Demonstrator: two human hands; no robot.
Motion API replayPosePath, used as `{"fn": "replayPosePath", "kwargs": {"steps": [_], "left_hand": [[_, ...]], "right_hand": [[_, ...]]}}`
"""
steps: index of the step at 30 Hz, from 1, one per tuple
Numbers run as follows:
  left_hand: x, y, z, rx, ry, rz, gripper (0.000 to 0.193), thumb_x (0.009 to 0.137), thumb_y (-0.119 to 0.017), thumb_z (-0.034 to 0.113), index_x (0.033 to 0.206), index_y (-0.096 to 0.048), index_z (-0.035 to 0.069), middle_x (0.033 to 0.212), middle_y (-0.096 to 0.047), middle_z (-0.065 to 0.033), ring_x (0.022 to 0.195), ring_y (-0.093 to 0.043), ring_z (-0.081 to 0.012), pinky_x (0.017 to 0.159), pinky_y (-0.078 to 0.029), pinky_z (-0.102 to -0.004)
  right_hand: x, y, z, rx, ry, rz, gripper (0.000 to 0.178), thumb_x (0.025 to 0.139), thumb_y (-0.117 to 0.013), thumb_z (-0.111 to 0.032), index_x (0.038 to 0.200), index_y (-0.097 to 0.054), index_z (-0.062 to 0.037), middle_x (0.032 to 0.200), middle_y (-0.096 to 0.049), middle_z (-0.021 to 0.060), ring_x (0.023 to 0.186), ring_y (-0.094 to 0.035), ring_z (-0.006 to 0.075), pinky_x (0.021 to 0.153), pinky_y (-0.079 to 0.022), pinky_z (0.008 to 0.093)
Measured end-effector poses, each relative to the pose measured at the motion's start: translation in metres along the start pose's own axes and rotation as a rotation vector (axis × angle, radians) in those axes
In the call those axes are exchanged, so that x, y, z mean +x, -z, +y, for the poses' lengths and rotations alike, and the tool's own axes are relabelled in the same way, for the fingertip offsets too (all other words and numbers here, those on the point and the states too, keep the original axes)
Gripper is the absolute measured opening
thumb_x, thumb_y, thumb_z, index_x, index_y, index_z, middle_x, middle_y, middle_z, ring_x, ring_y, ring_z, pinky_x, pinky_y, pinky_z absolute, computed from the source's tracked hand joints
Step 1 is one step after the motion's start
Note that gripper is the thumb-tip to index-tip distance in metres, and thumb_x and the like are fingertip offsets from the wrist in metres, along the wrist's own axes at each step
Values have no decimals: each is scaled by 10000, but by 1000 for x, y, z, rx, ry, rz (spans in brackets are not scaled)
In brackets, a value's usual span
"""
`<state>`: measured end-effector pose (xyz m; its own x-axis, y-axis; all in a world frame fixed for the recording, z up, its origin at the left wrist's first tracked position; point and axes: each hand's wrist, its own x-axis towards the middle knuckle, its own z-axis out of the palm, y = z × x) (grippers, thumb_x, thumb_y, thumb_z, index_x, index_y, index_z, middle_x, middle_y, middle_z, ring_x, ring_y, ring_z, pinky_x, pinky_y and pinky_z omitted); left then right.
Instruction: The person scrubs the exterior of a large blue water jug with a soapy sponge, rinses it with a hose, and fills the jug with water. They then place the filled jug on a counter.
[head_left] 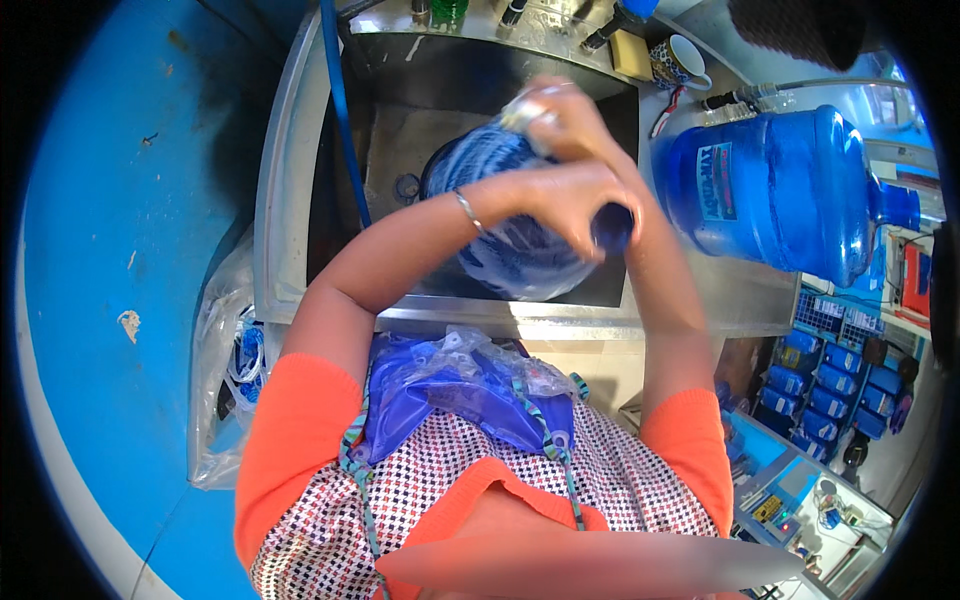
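Observation:
A large blue water jug (525,262), streaked with white suds, lies tilted in the metal sink (400,135), its neck toward my right. My left hand (575,205) is closed round the neck, whose dark round mouth shows between thumb and fingers. Beyond it, my right hand (568,120) presses a pale, yellowish scrubbing pad (522,112) against the far side of the jug. Motion smears this hand, so the pad's exact kind is unclear. My forearms cross over the jug and hide part of it.
Another blue water jug (765,190) lies on its side on the metal counter at right. A blue hose (345,120) runs down into the sink's left side. A yellow sponge (631,55) and a patterned mug (680,62) stand on the back ledge. A clear plastic bag (222,370) sits left.

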<state>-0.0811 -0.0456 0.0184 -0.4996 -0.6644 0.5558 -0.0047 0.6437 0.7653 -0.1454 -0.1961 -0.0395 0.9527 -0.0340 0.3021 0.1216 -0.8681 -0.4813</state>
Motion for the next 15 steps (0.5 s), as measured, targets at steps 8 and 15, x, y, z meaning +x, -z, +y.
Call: {"fn": "replayPosePath", "kwargs": {"steps": [8,15], "left_hand": [[-54,101,-20,-248,218,687,351,671,-787,107,990,-659,36,893,-665,-46,819,-623,-138,754,-513,-288],[-26,81,-56,990,255,1541,535,605,-891,260,995,-622,13,885,-666,-77,769,-634,-189,722,-520,-303]], "right_hand": [[-36,13,-38,-63,-420,322,302,738,-587,-193,979,-713,-61,1016,-621,165,993,-543,335,897,-434,403],[7,7,-52,-111,-426,439,258,799,-555,-171,1010,-686,-102,1062,-611,185,1076,-522,373,923,-407,450]]}}
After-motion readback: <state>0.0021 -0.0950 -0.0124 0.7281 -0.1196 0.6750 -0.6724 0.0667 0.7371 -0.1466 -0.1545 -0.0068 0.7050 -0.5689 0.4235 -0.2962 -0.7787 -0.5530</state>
